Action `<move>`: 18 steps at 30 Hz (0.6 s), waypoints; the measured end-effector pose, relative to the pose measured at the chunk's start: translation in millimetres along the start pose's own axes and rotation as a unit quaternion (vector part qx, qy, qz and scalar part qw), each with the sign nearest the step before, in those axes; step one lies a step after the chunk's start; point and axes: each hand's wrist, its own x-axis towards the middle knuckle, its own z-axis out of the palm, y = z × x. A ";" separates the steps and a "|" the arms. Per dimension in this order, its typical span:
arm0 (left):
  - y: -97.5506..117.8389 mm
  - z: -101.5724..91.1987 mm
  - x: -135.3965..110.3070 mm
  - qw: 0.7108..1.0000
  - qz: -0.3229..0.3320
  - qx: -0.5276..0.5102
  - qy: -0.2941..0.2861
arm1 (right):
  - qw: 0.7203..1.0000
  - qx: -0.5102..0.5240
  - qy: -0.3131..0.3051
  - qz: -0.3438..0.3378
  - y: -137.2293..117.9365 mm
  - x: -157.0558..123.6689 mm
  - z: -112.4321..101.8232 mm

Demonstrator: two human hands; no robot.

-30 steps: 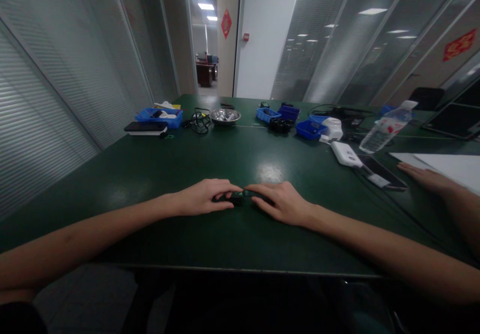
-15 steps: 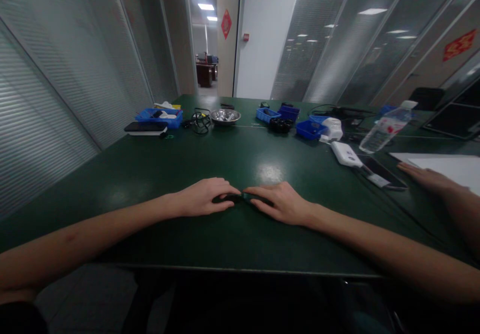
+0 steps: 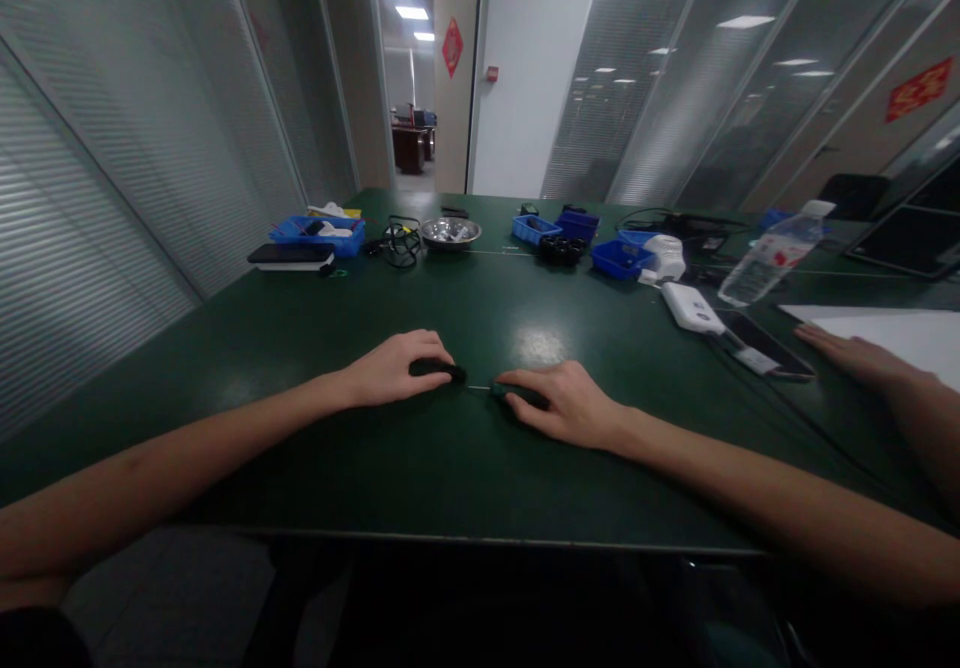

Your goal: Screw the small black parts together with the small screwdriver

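On the dark green table (image 3: 315, 348) my left hand (image 3: 394, 368) is curled over a small black piece (image 3: 439, 371), fingers closed around it. My right hand (image 3: 562, 403) grips another small dark piece (image 3: 517, 393) a short way to the right. A thin metal shaft (image 3: 478, 387) shows in the gap between the two pieces. What the pieces are I cannot make out in the dim light.
At the far side stand blue bins (image 3: 319, 235), a black flat device (image 3: 291, 255), cables (image 3: 401, 240), a metal bowl (image 3: 450, 233) and more blue trays (image 3: 619, 258). Right: a white power bank (image 3: 691, 308), a phone (image 3: 761, 345), a water bottle (image 3: 776, 253), another person's hand (image 3: 855, 358) on white paper (image 3: 900, 333).
My hands have drawn apart: the left moved up and left with its black piece, baring a thin shaft between the two pieces. The right hand has barely shifted.
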 end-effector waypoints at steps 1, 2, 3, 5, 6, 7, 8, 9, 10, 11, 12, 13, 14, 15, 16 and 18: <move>-7.9 -4.4 -0.2 1.000 -0.021 0.001 0.008 | 1.000 -0.001 0.000 0.003 0.5 -0.5 0.2; -17.2 -9.1 -0.7 0.999 -0.044 0.005 0.015 | 1.000 -0.002 -0.002 0.005 1.1 -1.1 0.4; -27.7 -14.1 -1.7 0.997 -0.069 0.013 0.026 | 1.000 -0.002 -0.003 0.006 1.7 -1.8 0.6; -51.6 -24.7 -5.0 0.990 -0.121 0.040 0.053 | 1.000 0.000 -0.003 0.006 3.1 -3.1 0.9; -64.5 -30.4 -7.4 0.985 -0.146 0.059 0.070 | 1.000 0.001 -0.003 0.006 3.7 -3.6 1.0; -77.6 -36.4 -10.1 0.978 -0.170 0.082 0.084 | 1.000 0.003 -0.003 0.005 4.2 -4.1 1.0; -90.7 -42.7 -13.3 0.970 -0.192 0.109 0.097 | 1.000 0.004 -0.004 0.003 4.7 -4.5 0.9; -103.7 -49.2 -16.8 0.961 -0.213 0.139 0.106 | 1.000 0.004 -0.004 0.001 5.1 -4.9 0.8; -116.2 -55.6 -20.7 0.950 -0.233 0.171 0.114 | 1.000 0.003 -0.005 -0.001 5.4 -5.2 0.7; -128.1 -61.9 -24.8 0.938 -0.253 0.204 0.121 | 1.000 0.002 -0.005 -0.003 5.6 -5.5 0.6; -139.1 -67.7 -29.1 0.924 -0.273 0.236 0.128 | 1.000 0.001 -0.005 -0.004 5.7 -5.8 0.5; -148.9 -72.9 -33.5 0.910 -0.292 0.264 0.134 | 1.000 0.000 -0.004 -0.004 5.8 -6.1 0.3; -157.2 -77.2 -37.7 0.896 -0.308 0.289 0.137 | 1.000 0.001 -0.004 -0.004 5.6 -6.3 0.1; -163.8 -80.7 -41.6 0.885 -0.320 0.309 0.137 | 1.000 0.002 -0.005 -0.003 5.4 -6.4 -0.1; -168.7 -83.1 -44.9 0.877 -0.327 0.326 0.136 | 1.000 0.004 -0.006 -0.002 5.0 -6.3 -0.5; -173.3 -85.2 -49.4 0.866 -0.331 0.350 0.133 | 1.000 0.006 -0.009 0.001 4.1 -6.1 -1.4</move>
